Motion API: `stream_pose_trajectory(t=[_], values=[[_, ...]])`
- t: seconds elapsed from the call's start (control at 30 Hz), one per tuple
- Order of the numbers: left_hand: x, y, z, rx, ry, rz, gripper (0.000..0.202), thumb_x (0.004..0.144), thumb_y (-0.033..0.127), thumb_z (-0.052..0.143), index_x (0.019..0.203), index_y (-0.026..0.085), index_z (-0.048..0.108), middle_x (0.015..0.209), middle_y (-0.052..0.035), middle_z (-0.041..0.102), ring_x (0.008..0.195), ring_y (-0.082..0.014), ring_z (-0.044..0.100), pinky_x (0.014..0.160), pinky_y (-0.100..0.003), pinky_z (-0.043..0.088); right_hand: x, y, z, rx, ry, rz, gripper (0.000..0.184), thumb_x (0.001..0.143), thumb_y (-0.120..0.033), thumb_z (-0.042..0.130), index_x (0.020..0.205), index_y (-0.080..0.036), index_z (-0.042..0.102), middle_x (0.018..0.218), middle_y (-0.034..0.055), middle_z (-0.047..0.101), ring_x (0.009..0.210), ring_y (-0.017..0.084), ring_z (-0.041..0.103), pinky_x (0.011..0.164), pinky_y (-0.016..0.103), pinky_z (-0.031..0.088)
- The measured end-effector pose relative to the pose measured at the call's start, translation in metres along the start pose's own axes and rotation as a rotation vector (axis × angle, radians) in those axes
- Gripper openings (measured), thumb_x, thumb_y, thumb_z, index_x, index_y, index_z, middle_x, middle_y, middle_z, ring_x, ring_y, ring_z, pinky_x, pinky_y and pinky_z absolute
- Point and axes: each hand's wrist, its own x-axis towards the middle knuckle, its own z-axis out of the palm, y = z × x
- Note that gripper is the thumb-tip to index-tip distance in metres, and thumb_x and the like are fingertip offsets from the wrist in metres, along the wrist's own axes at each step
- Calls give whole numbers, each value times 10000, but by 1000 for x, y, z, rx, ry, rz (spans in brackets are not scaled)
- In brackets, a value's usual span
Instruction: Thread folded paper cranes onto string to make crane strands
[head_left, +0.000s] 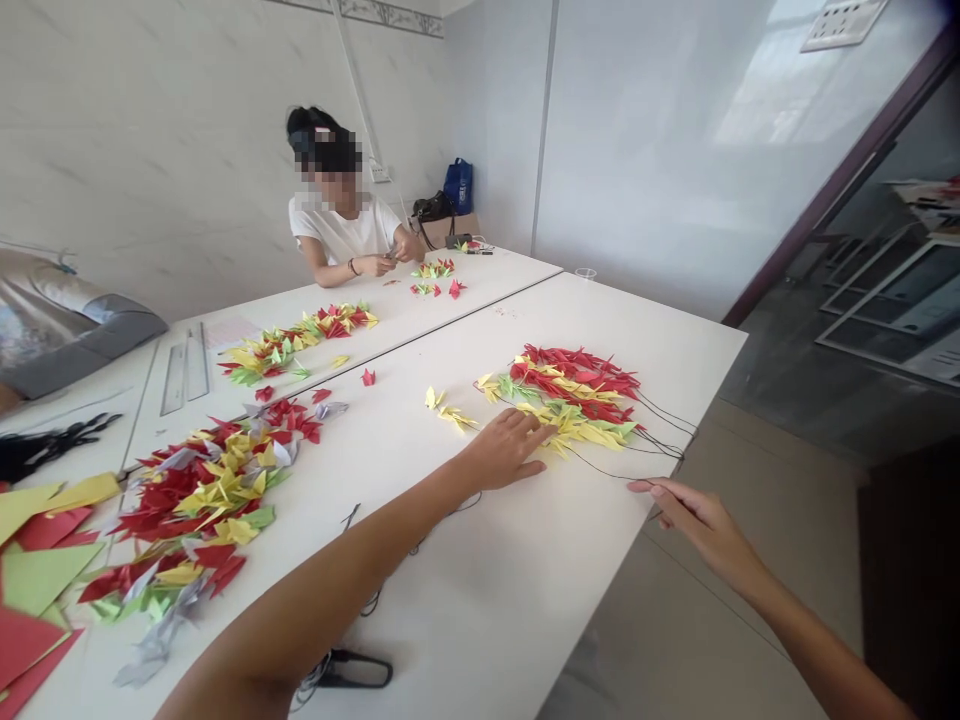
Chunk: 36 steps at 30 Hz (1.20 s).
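White tabletops [420,560] pushed edge to edge fill a pale-walled room, and on them lies a heap of red, yellow and green paper cranes [566,392] strung on black thread [637,432]. The left hand [502,450] rests on the table with its fingers [529,432] slightly apart, their tips touching the near edge of the heap. The right hand [697,520] hangs just off the table's edge to the right of the heap, thumb and fingers apart, holding nothing that shows, close to the trailing thread. Just left of the heap lies a short strand of yellow cranes [450,408]. Further left, past the left forearm [322,585], sits a larger crane pile [195,510], with cut sheets of coloured paper [37,590] beyond it. Beyond the heap, a seated co-worker [337,215] handles something small with both hands at the far table.
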Motion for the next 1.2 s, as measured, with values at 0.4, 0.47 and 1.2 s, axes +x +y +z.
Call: stream_pose_trajectory(t=[0.4,0.47,1.2], values=[[-10,-14,9,9,82,97,505,1023,378,446,1485,177,409,1352,-183,564,1247,-288,532,1116,-476,372,-6,39,-15,-99,139,121,539,935,-632,418,1002,-216,755,497,-41,301,463,148,341,453,260,275],[-22,-24,5,-4,83,47,682,984,513,486,1549,171,319,1535,-206,408,1426,-335,373,1200,-547,252,-6,42,-15,-138,123,117,517,947,-616,409,964,-226,748,486,-41,309,452,149,343,448,258,272],[-44,-58,3,161,42,-61,480,1012,291,442,1484,201,437,1366,-169,559,1313,-303,496,1169,-562,317,-6,47,-26,-259,224,34,457,931,-573,423,840,-248,731,431,-34,390,383,168,390,422,278,319]])
